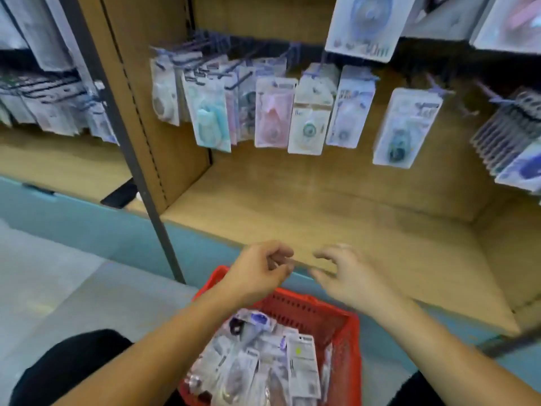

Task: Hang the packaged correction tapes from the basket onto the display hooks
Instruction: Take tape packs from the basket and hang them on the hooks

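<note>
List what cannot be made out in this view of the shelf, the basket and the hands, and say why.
1. Print on the hanging packets: head view, blurred.
2. Near end of the basket: cut off by the bottom edge; floor hidden by its contents.
3. Whether the left hand pinches anything: curled fingers hide it.
4. Fingertips of the right hand: motion blur.
5. The large top packet: cut off by the top edge.

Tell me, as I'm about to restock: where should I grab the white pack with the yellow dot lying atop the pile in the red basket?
Probably pinch the white pack by its far short edge, from above with the right hand. It lies flat on top of the pile, near the right wall of the basket, so that edge is uncovered.
</note>
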Motion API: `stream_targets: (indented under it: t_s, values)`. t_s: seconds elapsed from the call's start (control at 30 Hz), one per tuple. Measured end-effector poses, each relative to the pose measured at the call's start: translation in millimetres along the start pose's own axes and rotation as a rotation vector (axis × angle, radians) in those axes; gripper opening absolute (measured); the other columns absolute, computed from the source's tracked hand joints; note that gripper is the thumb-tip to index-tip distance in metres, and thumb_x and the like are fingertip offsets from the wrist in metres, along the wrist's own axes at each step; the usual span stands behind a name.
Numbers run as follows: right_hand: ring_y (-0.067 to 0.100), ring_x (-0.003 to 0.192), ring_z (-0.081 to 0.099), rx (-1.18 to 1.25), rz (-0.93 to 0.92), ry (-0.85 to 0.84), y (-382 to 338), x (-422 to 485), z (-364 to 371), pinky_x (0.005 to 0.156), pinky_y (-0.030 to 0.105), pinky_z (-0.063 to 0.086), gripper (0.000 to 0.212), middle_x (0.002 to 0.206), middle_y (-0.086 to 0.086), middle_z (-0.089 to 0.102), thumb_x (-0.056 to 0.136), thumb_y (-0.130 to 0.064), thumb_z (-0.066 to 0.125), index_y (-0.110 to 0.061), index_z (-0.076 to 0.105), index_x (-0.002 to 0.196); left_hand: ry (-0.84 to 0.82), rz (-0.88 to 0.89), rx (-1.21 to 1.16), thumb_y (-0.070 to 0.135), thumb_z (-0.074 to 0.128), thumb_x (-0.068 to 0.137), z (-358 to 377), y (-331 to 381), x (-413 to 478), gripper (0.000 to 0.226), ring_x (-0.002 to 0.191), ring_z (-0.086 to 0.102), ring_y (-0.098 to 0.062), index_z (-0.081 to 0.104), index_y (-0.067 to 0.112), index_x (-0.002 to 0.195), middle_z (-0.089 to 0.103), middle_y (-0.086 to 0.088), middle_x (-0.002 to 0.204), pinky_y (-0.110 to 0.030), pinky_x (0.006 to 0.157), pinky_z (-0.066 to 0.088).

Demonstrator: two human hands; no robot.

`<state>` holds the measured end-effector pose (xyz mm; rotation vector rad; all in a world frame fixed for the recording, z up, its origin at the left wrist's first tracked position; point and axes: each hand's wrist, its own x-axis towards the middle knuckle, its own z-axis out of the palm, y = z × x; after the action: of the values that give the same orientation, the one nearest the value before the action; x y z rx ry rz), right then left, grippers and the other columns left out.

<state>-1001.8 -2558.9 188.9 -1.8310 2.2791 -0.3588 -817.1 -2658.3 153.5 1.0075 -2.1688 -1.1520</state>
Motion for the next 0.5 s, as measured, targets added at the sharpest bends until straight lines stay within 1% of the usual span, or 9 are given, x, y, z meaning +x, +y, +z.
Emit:
stream_targets:
  t_s: [0.07, 0.13, 0.2, 0.23, 0.3, 0.37, 0.43, 0.47, 0.5]
  values:
    - [0.022, 0.125, 0.060, -0.076, 0.040, -0.149, 7.3, -6.6, 34.3, 0.097, 0.036, 0.051, 0.048, 0.129, -0.007, 0.064, 0.091, -0.061, 0.057, -0.035, 0.065, 0.130, -0.069, -0.093, 0.047, 0.008, 0.073, 0.089, 25.5, -44.9, -12.9, 0.024, 0.064, 0.059, 0.009, 0.076, 0.016, 0.111, 0.069, 0.011, 0.084, -0.017, 0.072, 0.050]
    - [0.020, 0.131, 0.057, -0.076, 0.078, -0.295, 15.9, -10.3, 71.0, 0.099, 0.037, 0.050, 0.047, 0.135, -0.007, 0.062, 0.092, -0.058, 0.062, -0.037, 0.063, 0.134, -0.131, -0.204, 0.113, 0.015, 0.076, 0.087, 49.3, -91.3, -25.6, 0.024, 0.071, 0.063, 0.000, 0.076, 0.017, 0.111, 0.070, 0.012, 0.086, -0.024, 0.078, 0.054]
    - [0.019, 0.128, 0.059, -0.032, 0.111, -0.434, 26.9, -10.9, 108.3, 0.100, 0.035, 0.051, 0.048, 0.134, -0.008, 0.064, 0.087, -0.057, 0.063, -0.034, 0.066, 0.129, -0.185, -0.334, 0.155, 0.027, 0.075, 0.087, 69.6, -134.7, -41.6, 0.029, 0.080, 0.068, -0.010, 0.073, 0.021, 0.116, 0.070, 0.014, 0.092, -0.032, 0.084, 0.058]
    - [0.018, 0.125, 0.061, 0.010, 0.138, -0.478, 34.1, -11.5, 128.1, 0.098, 0.035, 0.052, 0.051, 0.131, -0.008, 0.067, 0.083, -0.059, 0.062, -0.032, 0.068, 0.126, -0.219, -0.390, 0.178, 0.028, 0.074, 0.089, 77.3, -153.4, -50.9, 0.033, 0.088, 0.069, -0.014, 0.071, 0.020, 0.121, 0.071, 0.011, 0.100, -0.035, 0.089, 0.057]
    - [0.018, 0.122, 0.063, 0.099, 0.213, -0.537, 53.8, -12.6, 170.5, 0.098, 0.034, 0.052, 0.058, 0.129, -0.007, 0.069, 0.079, -0.061, 0.061, -0.027, 0.070, 0.124, -0.309, -0.472, 0.272, 0.026, 0.069, 0.095, 86.2, -185.5, -65.6, 0.041, 0.109, 0.067, -0.021, 0.064, 0.016, 0.134, 0.069, 0.000, 0.123, -0.032, 0.099, 0.052]
    - [0.019, 0.125, 0.062, 0.154, 0.289, -0.568, 88.8, -14.5, 223.5, 0.103, 0.031, 0.049, 0.058, 0.133, -0.001, 0.067, 0.084, -0.054, 0.068, -0.022, 0.068, 0.132, -0.387, -0.529, 0.341, 0.026, 0.065, 0.098, 88.8, -211.4, -74.4, 0.048, 0.123, 0.063, -0.024, 0.057, 0.015, 0.145, 0.063, -0.005, 0.139, -0.029, 0.101, 0.047]
    - [0.022, 0.126, 0.063, 0.203, 0.364, -0.584, 119.0, -16.3, 267.9, 0.104, 0.031, 0.048, 0.070, 0.132, 0.003, 0.067, 0.078, -0.063, 0.067, -0.021, 0.067, 0.135, -0.390, -0.589, 0.369, 0.030, 0.064, 0.098, 92.5, -235.9, -78.1, 0.052, 0.129, 0.059, -0.025, 0.054, 0.015, 0.147, 0.059, -0.006, 0.146, -0.030, 0.103, 0.046]
    - [0.023, 0.125, 0.063, 0.219, 0.401, -0.558, 119.4, -16.6, 269.0, 0.103, 0.031, 0.049, 0.075, 0.130, 0.003, 0.068, 0.074, -0.068, 0.064, -0.021, 0.067, 0.133, -0.374, -0.606, 0.386, 0.033, 0.063, 0.098, 92.3, -241.4, -79.5, 0.053, 0.131, 0.058, -0.025, 0.054, 0.016, 0.148, 0.057, -0.007, 0.147, -0.031, 0.103, 0.046]
    - [0.024, 0.126, 0.062, 0.228, 0.428, -0.535, 116.5, -16.5, 267.1, 0.103, 0.030, 0.048, 0.072, 0.129, 0.003, 0.068, 0.075, -0.067, 0.065, -0.022, 0.067, 0.131, -0.362, -0.625, 0.400, 0.035, 0.063, 0.098, 93.4, -245.8, -80.8, 0.054, 0.131, 0.057, -0.026, 0.053, 0.017, 0.148, 0.056, -0.007, 0.148, -0.032, 0.103, 0.046]
